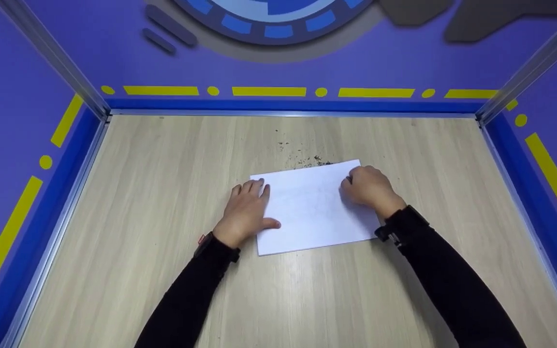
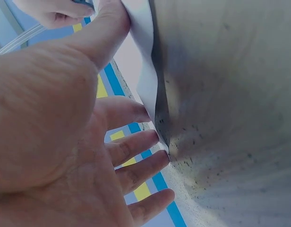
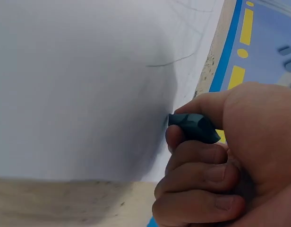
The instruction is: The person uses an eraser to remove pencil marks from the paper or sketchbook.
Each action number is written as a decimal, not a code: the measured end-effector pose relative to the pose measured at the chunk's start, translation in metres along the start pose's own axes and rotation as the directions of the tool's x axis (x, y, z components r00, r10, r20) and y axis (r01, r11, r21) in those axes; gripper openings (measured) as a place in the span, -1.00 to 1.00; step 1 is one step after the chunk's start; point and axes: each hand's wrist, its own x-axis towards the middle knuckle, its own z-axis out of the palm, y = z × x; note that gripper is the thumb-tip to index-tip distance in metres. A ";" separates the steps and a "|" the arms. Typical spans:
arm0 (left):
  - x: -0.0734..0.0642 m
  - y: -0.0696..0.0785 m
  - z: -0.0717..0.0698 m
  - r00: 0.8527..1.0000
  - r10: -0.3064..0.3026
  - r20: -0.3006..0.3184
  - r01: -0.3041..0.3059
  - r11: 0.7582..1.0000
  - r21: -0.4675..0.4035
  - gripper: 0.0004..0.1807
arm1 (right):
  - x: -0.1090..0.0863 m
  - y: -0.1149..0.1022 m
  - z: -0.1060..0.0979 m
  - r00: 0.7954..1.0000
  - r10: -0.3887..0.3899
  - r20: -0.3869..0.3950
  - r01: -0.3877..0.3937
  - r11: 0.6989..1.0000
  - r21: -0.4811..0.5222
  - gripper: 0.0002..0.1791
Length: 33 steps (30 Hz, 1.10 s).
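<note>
1 teal chunk (image 3: 197,126), perhaps rubber, clearest at right wrist, sits pinched by right hand (image 1: 368,187); left hand (image 1: 243,210) splays on paper (image 1: 310,210).

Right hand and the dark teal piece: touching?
Touching. The right wrist view shows the right hand pinching the dark teal piece, fingers directly against its surface.

Paper (image 1: 307,212), dark crumbs (image 1: 317,158) on table (image 1: 172,193)
</note>
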 end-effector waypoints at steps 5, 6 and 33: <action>0.001 -0.001 0.000 1.000 0.000 0.002 0.000 1.000 -0.001 0.21 | 0.003 -0.032 0.009 0.999 -0.044 0.020 0.044 0.999 0.003 -0.65; 0.001 -0.001 0.000 1.000 -0.001 0.003 0.001 1.000 0.001 0.22 | 0.004 -0.042 0.011 0.998 -0.058 0.025 0.058 0.998 0.003 -0.64; 0.000 0.000 0.001 1.000 0.003 -0.007 -0.003 1.000 0.017 0.20 | 0.024 -0.060 0.033 0.983 -0.185 -0.001 0.185 0.980 0.070 -0.59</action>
